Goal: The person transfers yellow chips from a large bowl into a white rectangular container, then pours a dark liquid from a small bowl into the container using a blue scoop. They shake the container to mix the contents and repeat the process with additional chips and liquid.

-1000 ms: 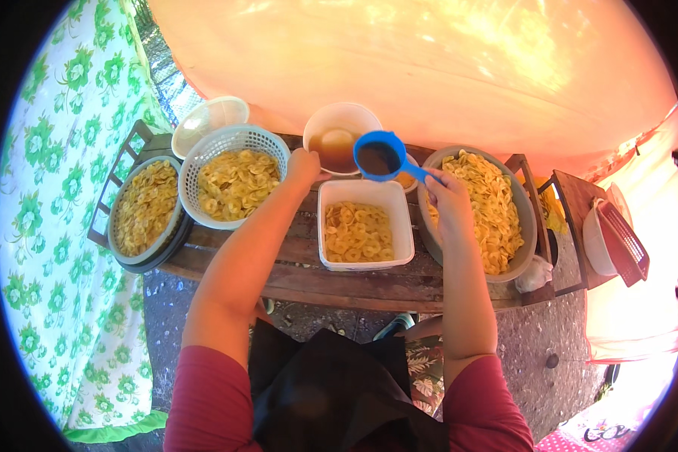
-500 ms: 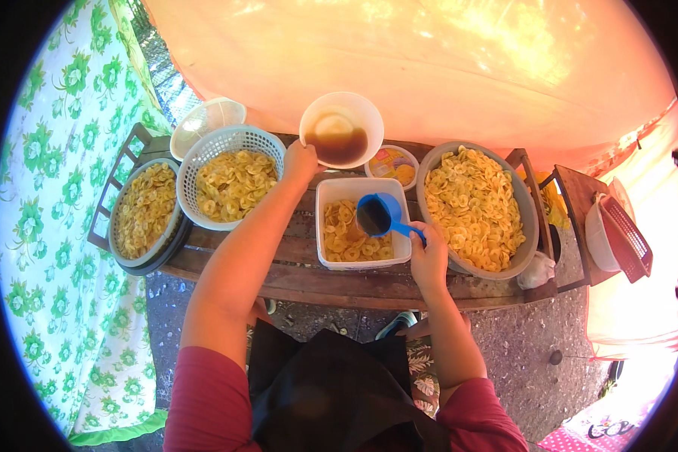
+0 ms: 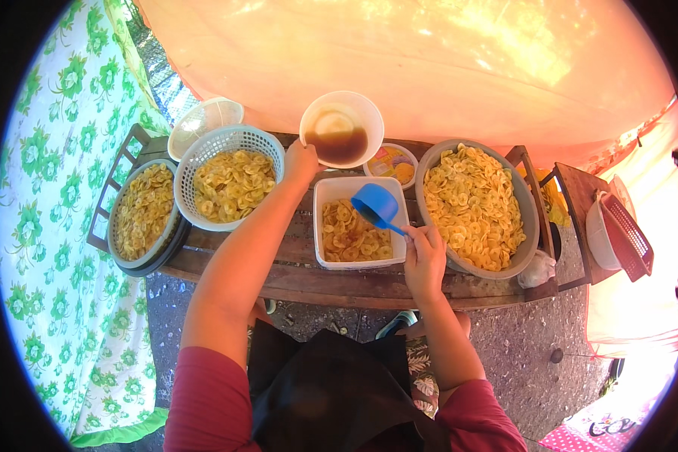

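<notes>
My left hand [image 3: 301, 163] grips the near-left rim of a white bowl [image 3: 363, 113] that holds a pool of brown liquid. In my right hand [image 3: 426, 252] is the handle of a blue dipper [image 3: 377, 202]. Its cup is tipped over a square white tub [image 3: 361, 184], mostly showing its outer side. Inside the tub lie yellow banana chips [image 3: 354, 235], some of them browned and wet-looking. Whether liquid is still leaving the dipper I cannot tell.
A large grey basin [image 3: 533, 226] heaped with chips stands right of the tub. To the left are a white slotted basket [image 3: 267, 143] and another basin [image 3: 120, 248], both with chips. A round lid [image 3: 392, 164] lies behind the tub. A slatted wooden bench [image 3: 294, 282] carries them.
The dipper has turned over in my right hand, so its dark inside no longer shows. My left hand and the bowl have stayed in place.
</notes>
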